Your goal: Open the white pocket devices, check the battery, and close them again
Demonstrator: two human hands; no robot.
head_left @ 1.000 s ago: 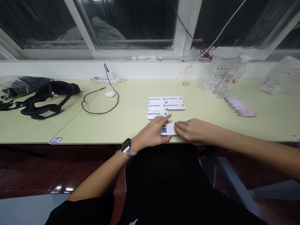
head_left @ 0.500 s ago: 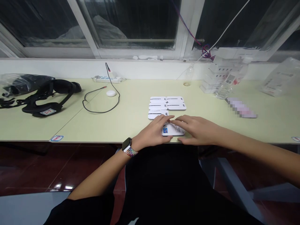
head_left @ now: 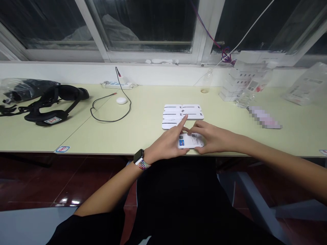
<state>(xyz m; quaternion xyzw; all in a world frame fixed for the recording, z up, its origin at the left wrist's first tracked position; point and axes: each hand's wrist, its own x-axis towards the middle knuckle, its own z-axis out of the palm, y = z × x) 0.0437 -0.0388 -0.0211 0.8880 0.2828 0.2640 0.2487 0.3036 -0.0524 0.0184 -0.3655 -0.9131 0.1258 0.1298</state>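
A flat white device with rounded corners, bearing a blue sticker, small codes and fine print, lies at the table's front edge. My left hand grips its left end, thumb along the near side and index finger pointing up and away. On its right end, my right hand closes with the thumb at the near side and bent fingers at the far side. Just beyond are several similar white devices in two columns, each with a dark line; letter-like marks show on most. My left hand partly covers the nearest one.
Left on the table are a black headset, a looped black cable, a round white object and a power strip. Toward the right stand white boxes, a plastic bottle and a blurred pinkish item.
My left index finger has lifted off and now points away from me. My right fingers have drawn in closer around the device's right end. The view has shifted slightly.
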